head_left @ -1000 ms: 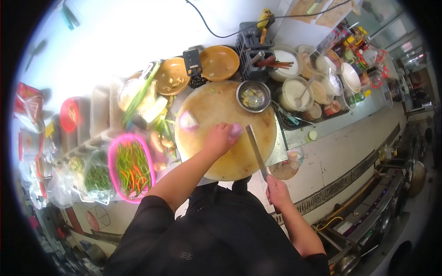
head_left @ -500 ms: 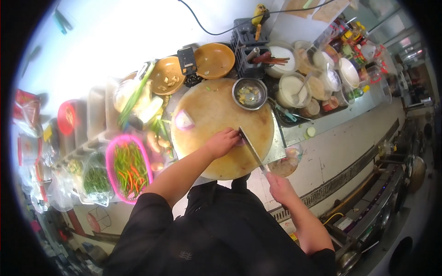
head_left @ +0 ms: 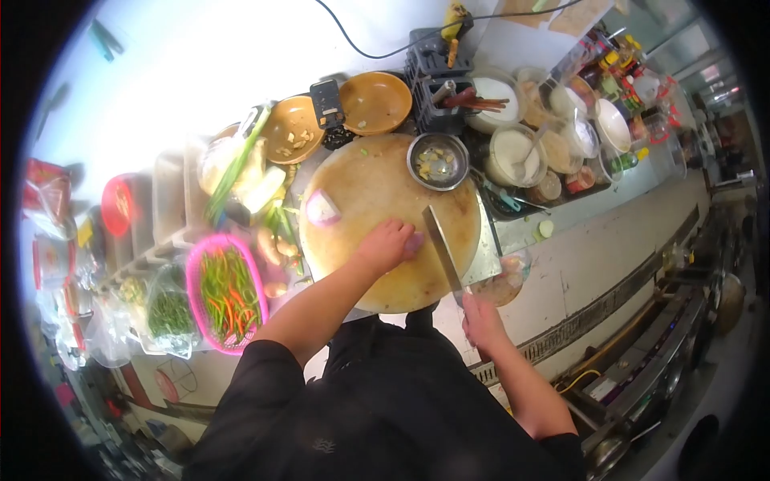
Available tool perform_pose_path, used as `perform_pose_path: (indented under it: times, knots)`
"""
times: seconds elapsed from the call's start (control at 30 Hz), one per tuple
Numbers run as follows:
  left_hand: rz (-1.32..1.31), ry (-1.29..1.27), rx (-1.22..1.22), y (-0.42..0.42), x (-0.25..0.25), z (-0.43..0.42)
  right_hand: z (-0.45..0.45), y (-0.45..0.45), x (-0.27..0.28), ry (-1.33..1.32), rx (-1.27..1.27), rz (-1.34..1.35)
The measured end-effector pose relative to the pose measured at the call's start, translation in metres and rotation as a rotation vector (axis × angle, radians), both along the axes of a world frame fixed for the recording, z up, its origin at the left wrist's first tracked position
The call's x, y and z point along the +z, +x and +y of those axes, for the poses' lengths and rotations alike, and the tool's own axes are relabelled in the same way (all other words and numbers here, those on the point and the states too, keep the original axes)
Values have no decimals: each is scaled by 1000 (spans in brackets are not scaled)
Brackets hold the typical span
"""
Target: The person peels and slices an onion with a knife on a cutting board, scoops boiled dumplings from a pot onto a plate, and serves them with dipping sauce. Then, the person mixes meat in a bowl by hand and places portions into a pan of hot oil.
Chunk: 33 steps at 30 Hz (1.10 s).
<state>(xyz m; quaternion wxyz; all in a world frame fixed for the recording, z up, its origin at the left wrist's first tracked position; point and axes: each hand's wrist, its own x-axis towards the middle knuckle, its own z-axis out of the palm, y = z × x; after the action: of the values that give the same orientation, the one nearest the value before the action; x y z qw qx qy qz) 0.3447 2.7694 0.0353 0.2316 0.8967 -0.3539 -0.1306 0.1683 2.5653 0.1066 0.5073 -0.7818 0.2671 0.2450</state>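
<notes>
On the round wooden chopping board [head_left: 377, 188], my left hand [head_left: 388, 244] is closed on a purple onion piece [head_left: 413, 244], its fingers covering part of it. My right hand [head_left: 483, 322] grips the handle of a cleaver [head_left: 443, 250] at the board's right front edge. The blade points away from me, a short gap to the right of the onion piece. Another onion piece [head_left: 322, 208], white with a purple skin, lies on the left of the board. A steel bowl [head_left: 437, 162] with pale pieces in it sits at the board's back right.
Left of the board are a pink basket [head_left: 191, 280] of peppers, green onions [head_left: 237, 172] and ginger [head_left: 273, 244]. Behind stand two brown bowls [head_left: 374, 103], a phone [head_left: 326, 104] and a black rack [head_left: 437, 112]. Seasoning tubs [head_left: 513, 156] line the back right.
The cleaver came left against the onion piece half a second ago and is now apart from it, to the right. My left hand stays on the piece.
</notes>
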Motion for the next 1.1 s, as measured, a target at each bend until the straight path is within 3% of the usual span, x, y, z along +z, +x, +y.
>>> perform_pose_path:
  times: [0.03, 0.17, 0.43, 0.5, 0.57, 0.77, 0.93, 1.1]
  knots:
    - [-3, 0, 6, -4, 0, 2, 2, -1, 5, 13, -5, 87]
    - [-170, -128, 69, -13, -14, 12, 17, -1, 31, -26, 121, 5]
    - [-199, -178, 66, -8, -23, 20, 30, 16, 7, -141, 229, -131]
    - [-119, -107, 37, -10, -16, 25, 29, 22, 8, -149, 250, -146]
    - [-75, -67, 86, -19, -2, 24, 24, 25, 14, -68, 163, 13]
    - [54, 30, 196, -34, -4, 16, 32, -5, 33, -80, 172, -42]
    - [60, 8, 143, -32, -19, 18, 36, -1, 1, -117, 219, -74]
    - [356, 77, 369, -29, 12, 10, 33, 12, 15, -96, 199, -36]
